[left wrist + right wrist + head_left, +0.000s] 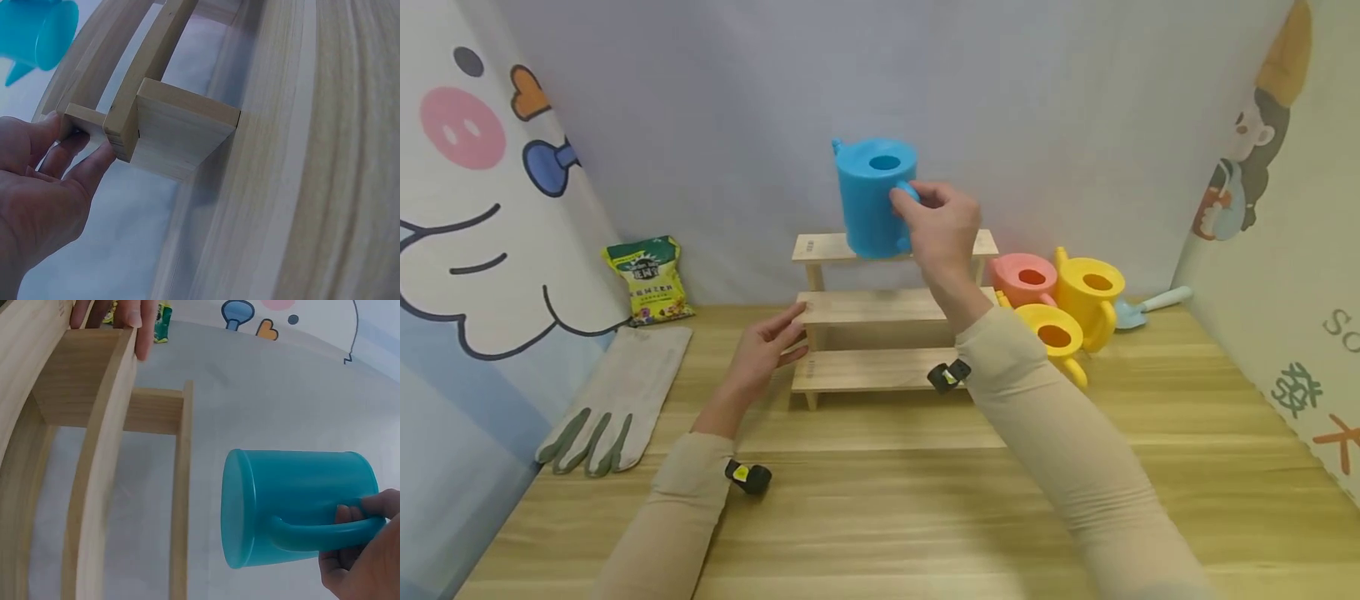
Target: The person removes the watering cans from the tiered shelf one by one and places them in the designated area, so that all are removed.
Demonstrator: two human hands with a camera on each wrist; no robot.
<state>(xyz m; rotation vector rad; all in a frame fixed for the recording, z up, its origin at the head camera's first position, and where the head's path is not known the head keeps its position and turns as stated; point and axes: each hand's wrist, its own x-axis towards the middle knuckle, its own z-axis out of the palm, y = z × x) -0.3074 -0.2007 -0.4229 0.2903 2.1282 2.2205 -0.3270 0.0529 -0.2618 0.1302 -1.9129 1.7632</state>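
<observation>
A blue watering can [874, 204] is held upright by its handle in my right hand [947, 229]. In the right wrist view, a gap shows between the base of the watering can [300, 500] and the top board of the wooden stepped shelf [181, 506]. My left hand [763, 350] touches the left end of the wooden shelf [872, 307] near its middle step. Seen from the left wrist, the fingers and thumb of the left hand [53, 187] pinch the end of a shelf board [87, 115].
Right of the shelf stand a pink watering can [1022, 279] and two yellow watering cans [1090, 300]. A light blue trowel [1150, 308] lies beyond them. At left are a yellow-green bag [649, 282] and a pale glove [617, 400] on the wooden table [880, 508].
</observation>
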